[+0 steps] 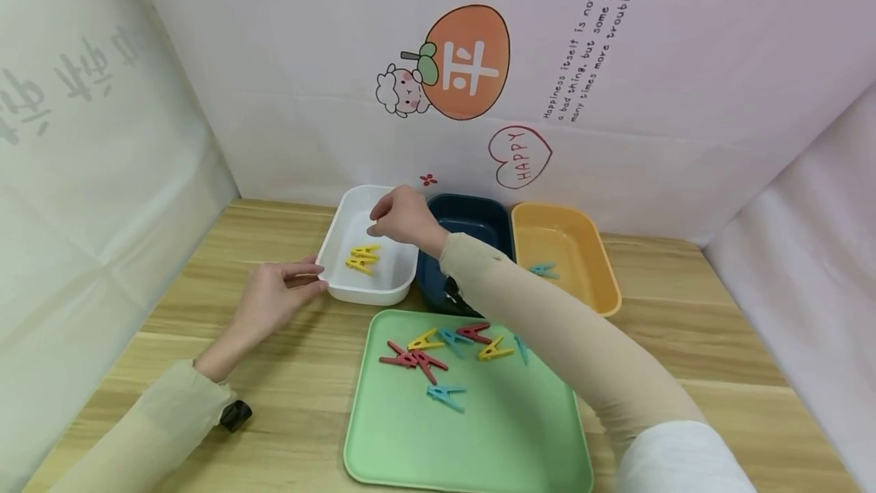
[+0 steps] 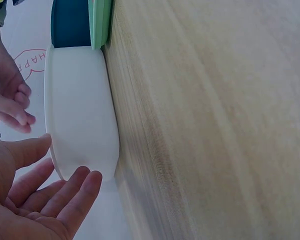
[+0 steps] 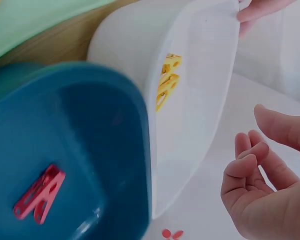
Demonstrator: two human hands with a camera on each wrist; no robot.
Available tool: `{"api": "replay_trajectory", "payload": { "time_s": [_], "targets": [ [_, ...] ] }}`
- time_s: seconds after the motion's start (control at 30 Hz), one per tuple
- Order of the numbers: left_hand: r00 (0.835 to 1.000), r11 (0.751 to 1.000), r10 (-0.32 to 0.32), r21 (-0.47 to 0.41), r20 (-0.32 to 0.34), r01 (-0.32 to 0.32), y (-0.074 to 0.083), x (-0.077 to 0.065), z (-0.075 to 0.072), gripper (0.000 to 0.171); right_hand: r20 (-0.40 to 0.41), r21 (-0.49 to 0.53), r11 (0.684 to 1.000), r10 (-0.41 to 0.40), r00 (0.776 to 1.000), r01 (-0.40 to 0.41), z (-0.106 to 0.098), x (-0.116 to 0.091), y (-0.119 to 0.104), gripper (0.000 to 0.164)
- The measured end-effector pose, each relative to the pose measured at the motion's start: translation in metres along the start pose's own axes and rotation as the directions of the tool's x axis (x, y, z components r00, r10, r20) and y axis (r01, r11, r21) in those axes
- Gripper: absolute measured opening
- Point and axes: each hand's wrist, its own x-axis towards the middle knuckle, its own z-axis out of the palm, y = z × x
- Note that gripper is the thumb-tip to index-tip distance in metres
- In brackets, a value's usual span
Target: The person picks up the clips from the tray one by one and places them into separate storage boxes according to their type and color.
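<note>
Head: left hand (image 1: 272, 297) touches white bin (image 1: 369, 296); right hand (image 1: 408, 217) loosely curled above.

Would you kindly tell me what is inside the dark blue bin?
A red clothespin lies in the dark blue bin. In the head view, the right sleeve covers the bin's near part, so I cannot rule out anything else there.

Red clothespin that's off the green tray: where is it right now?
In the right wrist view, the red clothespin lies at lower left, inside the dark blue bin, next to the white bin with the yellow clothespins.
</note>
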Motion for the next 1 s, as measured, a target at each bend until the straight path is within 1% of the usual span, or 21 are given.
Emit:
{"api": "replay_trajectory", "payload": {
  "time_s": [0.13, 0.23, 0.4, 0.5, 0.63, 0.87, 1.0],
  "targets": [
    [1.0, 1.0, -0.002, 0.015, 0.0, 0.002, 0.001, 0.0, 0.0, 0.027, 0.006, -0.017, 0.999, -0.051, 0.999, 0.051, -0.014, -0.018, 0.004, 0.018],
    [1.0, 1.0, 0.0, 0.03, -0.001, 0.0, 0.002, 0.0, -0.001, 0.028, -0.003, -0.033, 0.996, -0.086, 0.996, 0.086, -0.023, -0.033, 0.006, 0.015],
    [1.0, 0.999, 0.0, 0.036, 0.0, 0.0, 0.003, -0.001, -0.001, 0.028, -0.018, -0.069, 0.99, -0.124, 0.992, 0.122, -0.037, -0.06, 0.012, 0.012],
    [1.0, 0.999, -0.003, 0.035, 0.0, 0.003, 0.004, -0.001, -0.001, 0.029, -0.018, -0.065, 0.99, -0.13, 0.991, 0.129, -0.043, -0.077, 0.018, 0.01],
    [1.0, 0.999, -0.006, 0.034, 0.0, 0.006, 0.005, -0.002, 0.0, 0.029, -0.017, -0.048, 0.992, -0.119, 0.993, 0.118, -0.052, -0.103, 0.031, 0.007],
    [1.0, 0.999, 0.003, 0.042, -0.003, -0.003, 0.007, -0.003, 0.0, 0.03, -0.065, -0.033, 0.988, -0.152, 0.986, 0.15, -0.061, -0.145, 0.06, 0.007],
    [1.0, 0.999, 0.01, 0.049, -0.001, -0.01, 0.006, -0.003, 0.002, 0.028, -0.079, -0.011, 0.989, -0.147, 0.986, 0.147, -0.064, -0.164, 0.075, 0.006]
  ]
}}
